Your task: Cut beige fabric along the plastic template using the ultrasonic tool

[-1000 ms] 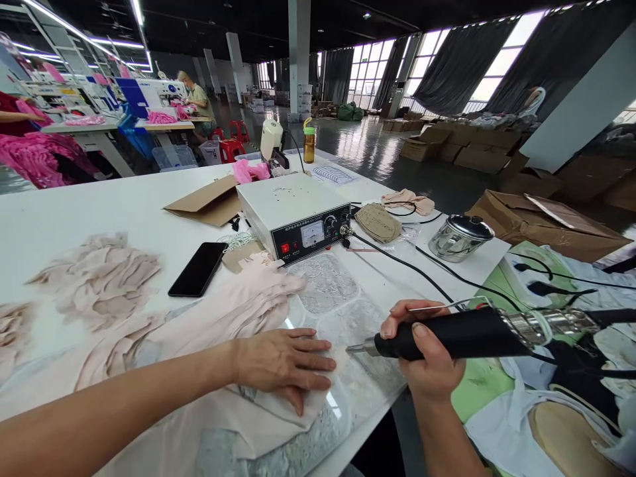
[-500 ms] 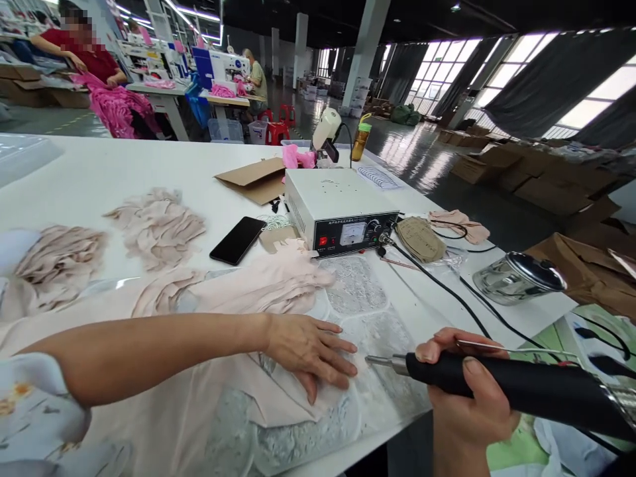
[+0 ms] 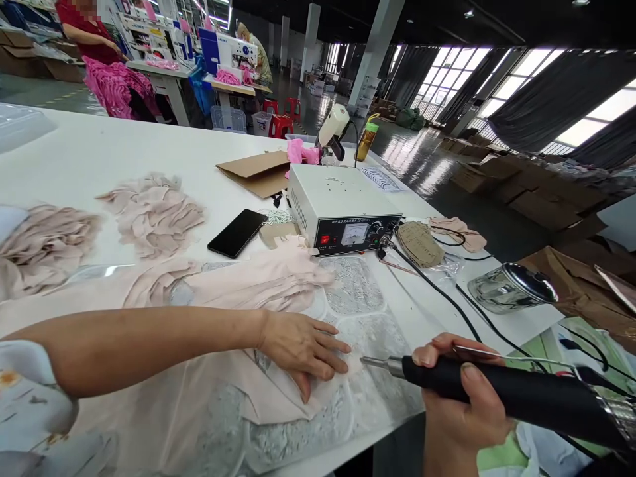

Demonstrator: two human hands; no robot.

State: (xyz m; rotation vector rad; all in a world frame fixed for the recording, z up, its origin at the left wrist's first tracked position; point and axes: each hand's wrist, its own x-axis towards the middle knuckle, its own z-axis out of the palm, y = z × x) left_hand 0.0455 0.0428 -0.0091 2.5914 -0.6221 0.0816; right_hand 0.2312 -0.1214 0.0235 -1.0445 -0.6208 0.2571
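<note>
If my right grip (image 3: pixel 463 416), clasping this black cylindrical metal-tipped tool (image 3: pixel 539 394), slips, my flat, open left grip (image 3: pixel 301 348) gets jabbed.

Cannot see rear end of black handpiece (image 3: pixel 539 395), cut off at right edge, nor beige fabric (image 3: pixel 265 401) beneath left hand (image 3: pixel 298 346); cannot surely read small lettering (image 3: pixel 351 220) on control box (image 3: pixel 342 192).

bright windows (image 3: pixel 453 74), dark curtains (image 3: pixel 559 96), glossy floor (image 3: pixel 405 149), red stools (image 3: pixel 281 126)
</note>
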